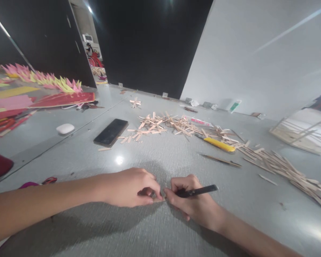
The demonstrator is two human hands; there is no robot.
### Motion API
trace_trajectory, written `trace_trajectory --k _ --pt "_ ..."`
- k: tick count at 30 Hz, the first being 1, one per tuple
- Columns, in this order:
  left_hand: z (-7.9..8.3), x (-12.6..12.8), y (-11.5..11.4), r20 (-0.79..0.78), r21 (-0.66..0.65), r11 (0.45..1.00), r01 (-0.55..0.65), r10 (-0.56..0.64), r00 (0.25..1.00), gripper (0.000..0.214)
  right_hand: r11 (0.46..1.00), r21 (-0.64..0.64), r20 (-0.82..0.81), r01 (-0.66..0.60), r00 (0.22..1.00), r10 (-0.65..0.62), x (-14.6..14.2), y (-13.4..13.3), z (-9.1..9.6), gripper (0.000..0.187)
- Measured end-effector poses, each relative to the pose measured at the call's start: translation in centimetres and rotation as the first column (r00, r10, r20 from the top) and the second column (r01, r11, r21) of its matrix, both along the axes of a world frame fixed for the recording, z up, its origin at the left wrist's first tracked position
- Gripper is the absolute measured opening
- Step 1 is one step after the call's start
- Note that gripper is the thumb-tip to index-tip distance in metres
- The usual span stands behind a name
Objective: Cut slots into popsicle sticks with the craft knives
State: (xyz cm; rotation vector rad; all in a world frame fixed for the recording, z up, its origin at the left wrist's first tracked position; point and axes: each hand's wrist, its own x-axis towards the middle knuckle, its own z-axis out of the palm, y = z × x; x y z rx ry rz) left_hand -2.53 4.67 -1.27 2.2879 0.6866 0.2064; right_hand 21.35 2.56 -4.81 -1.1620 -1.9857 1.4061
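Both hands are low on the grey table (160, 228), meeting near the front edge. The left hand (128, 188) presses fingertips down on a small stick (158, 200), pinning it flat; only a sliver of wood peeks out between the two hands. The right hand (192, 203) is closed around a black pen (196, 192), held like a pencil, its tip down at the stick's end. Whether that tool is a pen or a thin blade I cannot tell.

To do this well, I judge the left fingers should keep firm downward pressure close to the tip, so the stick cannot twist, yet stay clear of the line. Short, light strokes suit such a thin piece.

Farther back lie a scatter of sticks (160, 125), a yellow knife (219, 144), a phone (111, 132), and more sticks heaped right (286, 167).
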Motion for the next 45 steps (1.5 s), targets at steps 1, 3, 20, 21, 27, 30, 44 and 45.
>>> trace_trajectory --k 1,3,20,21,27,30,44,45 --pt "0.01 0.0 0.01 -0.003 0.0 1.0 0.0 0.0 1.0 0.018 1.0 0.005 0.002 0.0 1.0 0.0 0.01 0.04 -0.03 0.042" --pt "0.05 0.0 0.01 -0.009 -0.001 1.0 -0.001 0.001 1.0 0.019 1.0 0.011 0.007 -0.003 1.0 0.002 0.03 0.1 -0.11 0.042" --pt "0.0 -0.18 0.01 -0.02 -0.031 0.999 -0.016 0.016 1.0 0.022 1.0 -0.013 0.029 0.011 1.0 -0.011 0.04 0.17 0.31 0.04" --pt "0.03 -0.18 0.0 -0.025 -0.034 0.999 -0.019 0.018 1.0 0.022 1.0 -0.016 0.028 0.014 1.0 -0.013 0.0 0.18 0.39 0.04" --pt "0.44 -0.06 -0.12 -0.051 -0.033 0.999 -0.021 0.02 0.999 0.025 0.999 -0.032 0.041 0.033 0.999 -0.032 -0.14 0.18 0.48 0.039" --pt "0.34 -0.09 -0.12 -0.047 -0.033 0.999 -0.024 0.022 0.999 0.025 0.999 -0.044 0.047 0.033 0.998 -0.031 -0.04 0.17 0.3 0.039" --pt "0.34 -0.14 -0.15 -0.057 -0.04 0.999 -0.036 0.034 0.998 0.026 0.994 -0.099 0.072 0.042 0.997 -0.035 0.31 0.25 0.26 0.037" --pt "0.34 -0.13 -0.15 -0.055 -0.04 0.999 -0.036 0.034 0.998 0.026 0.993 -0.105 0.07 0.046 0.997 -0.039 0.31 0.22 0.29 0.036"
